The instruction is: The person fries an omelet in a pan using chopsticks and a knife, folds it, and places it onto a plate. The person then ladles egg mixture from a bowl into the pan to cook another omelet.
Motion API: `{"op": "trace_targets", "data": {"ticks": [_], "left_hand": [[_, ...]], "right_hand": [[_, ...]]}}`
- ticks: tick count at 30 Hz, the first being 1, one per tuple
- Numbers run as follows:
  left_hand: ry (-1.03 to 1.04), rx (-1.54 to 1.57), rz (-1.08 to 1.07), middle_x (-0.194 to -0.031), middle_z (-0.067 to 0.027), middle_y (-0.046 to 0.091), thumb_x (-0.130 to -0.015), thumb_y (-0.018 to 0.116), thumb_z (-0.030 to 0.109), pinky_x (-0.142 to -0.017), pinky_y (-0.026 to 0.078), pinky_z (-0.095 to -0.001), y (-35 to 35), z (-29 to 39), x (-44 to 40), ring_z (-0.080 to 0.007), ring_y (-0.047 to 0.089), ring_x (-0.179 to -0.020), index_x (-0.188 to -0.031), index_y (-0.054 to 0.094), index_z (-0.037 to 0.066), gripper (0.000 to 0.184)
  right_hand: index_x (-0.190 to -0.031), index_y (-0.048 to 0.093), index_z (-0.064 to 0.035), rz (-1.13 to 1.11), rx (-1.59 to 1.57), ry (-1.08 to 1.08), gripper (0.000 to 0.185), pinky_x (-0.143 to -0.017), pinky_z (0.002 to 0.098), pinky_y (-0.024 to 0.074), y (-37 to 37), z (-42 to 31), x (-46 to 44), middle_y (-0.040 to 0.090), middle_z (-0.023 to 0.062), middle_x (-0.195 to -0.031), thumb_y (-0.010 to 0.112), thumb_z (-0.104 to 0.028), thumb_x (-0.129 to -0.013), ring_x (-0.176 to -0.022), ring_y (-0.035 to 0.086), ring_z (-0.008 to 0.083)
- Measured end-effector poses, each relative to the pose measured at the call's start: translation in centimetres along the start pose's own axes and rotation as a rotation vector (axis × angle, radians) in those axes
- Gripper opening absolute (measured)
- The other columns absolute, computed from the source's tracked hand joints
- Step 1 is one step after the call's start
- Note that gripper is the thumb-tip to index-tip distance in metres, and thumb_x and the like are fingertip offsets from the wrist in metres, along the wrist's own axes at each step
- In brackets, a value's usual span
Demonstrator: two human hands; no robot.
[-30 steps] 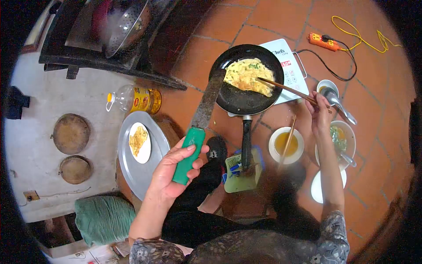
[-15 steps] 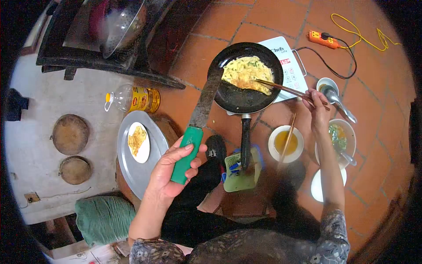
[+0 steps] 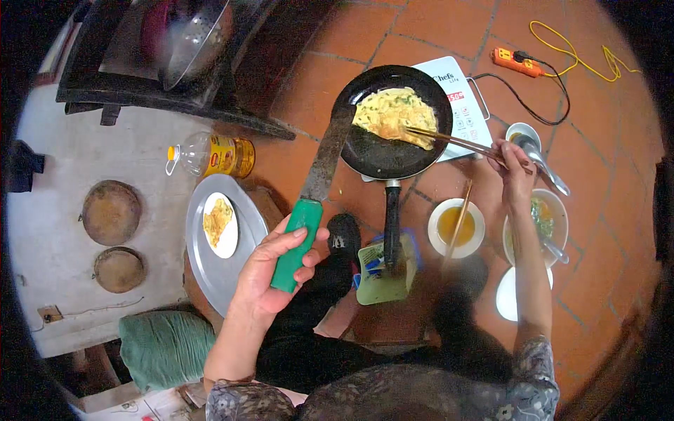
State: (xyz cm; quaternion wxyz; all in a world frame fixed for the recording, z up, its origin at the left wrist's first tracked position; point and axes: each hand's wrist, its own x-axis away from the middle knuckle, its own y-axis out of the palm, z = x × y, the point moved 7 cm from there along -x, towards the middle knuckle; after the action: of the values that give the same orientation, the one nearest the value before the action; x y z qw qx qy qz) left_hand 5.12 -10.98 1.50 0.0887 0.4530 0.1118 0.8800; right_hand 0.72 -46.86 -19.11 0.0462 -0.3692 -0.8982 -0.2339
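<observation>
My left hand (image 3: 277, 266) is wrapped round the green handle of a knife (image 3: 325, 165) with a dark, worn blade. The blade's tip reaches over the left rim of a black frying pan (image 3: 375, 160). In the pan lies a yellow omelette (image 3: 394, 114) with green flecks, its lower part folded and browned. My right hand (image 3: 514, 172) grips a pair of chopsticks (image 3: 463, 142), whose tips touch the omelette's lower right part. The pan sits on a white induction cooker (image 3: 469, 123), its handle pointing towards me.
Left of me, a metal tray (image 3: 200, 263) bears a white plate (image 3: 228, 242) with cooked egg, near an oil bottle (image 3: 217, 156). On the right are a bowl of egg liquid (image 3: 435, 242), a bowl of greens (image 3: 562, 217) and a ladle (image 3: 551, 174). A green basket (image 3: 382, 291) stands below the pan handle.
The chopstick tips have shifted slightly left, and the omelette has moved a little with them. The knife stays almost where it was.
</observation>
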Motion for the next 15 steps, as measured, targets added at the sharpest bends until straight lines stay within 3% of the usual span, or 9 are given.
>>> {"op": "trace_targets", "data": {"ticks": [5, 7, 15], "left_hand": [[-0.004, 0.011, 0.019, -0.098, -0.0104, 0.057, -0.085, 0.053, 0.010, -0.041, 0.037, -0.0176, 0.0, 0.1, 0.0, -0.0106, 0.048, -0.060, -0.122, 0.044, 0.008, 0.038], [-0.008, 0.001, -0.010, -0.098, -0.0084, 0.058, -0.084, 0.057, 0.010, -0.047, 0.038, -0.0185, 0.1, 0.1, 0.1, -0.0111, 0.050, -0.065, -0.120, 0.047, 0.008, 0.038], [-0.003, -0.003, -0.015, -0.098, -0.0083, 0.058, -0.084, 0.057, 0.011, -0.047, 0.038, -0.0184, 0.2, 0.1, 0.0, -0.0108, 0.050, -0.064, -0.120, 0.047, 0.008, 0.037]], "right_hand": [[-0.097, 0.062, 0.0013, 0.001, 0.123, 0.061, 0.022, -0.075, 0.0267, 0.0523, -1.3, 2.0, -0.3, 0.062, 0.0069, -0.093, 0.057, -0.018, -0.088, -0.084, 0.060, 0.0134], [-0.097, 0.062, 0.0012, -0.005, 0.101, 0.044, 0.021, -0.075, 0.0264, 0.0524, -1.1, 1.5, -0.3, 0.062, 0.0071, -0.093, 0.057, -0.017, -0.088, -0.084, 0.060, 0.0135], [-0.099, 0.062, 0.0000, 0.014, 0.052, 0.031, 0.022, -0.073, 0.0257, 0.0516, -0.5, 0.1, -0.2, 0.062, 0.0059, -0.091, 0.056, -0.018, -0.088, -0.082, 0.060, 0.0132]]}}
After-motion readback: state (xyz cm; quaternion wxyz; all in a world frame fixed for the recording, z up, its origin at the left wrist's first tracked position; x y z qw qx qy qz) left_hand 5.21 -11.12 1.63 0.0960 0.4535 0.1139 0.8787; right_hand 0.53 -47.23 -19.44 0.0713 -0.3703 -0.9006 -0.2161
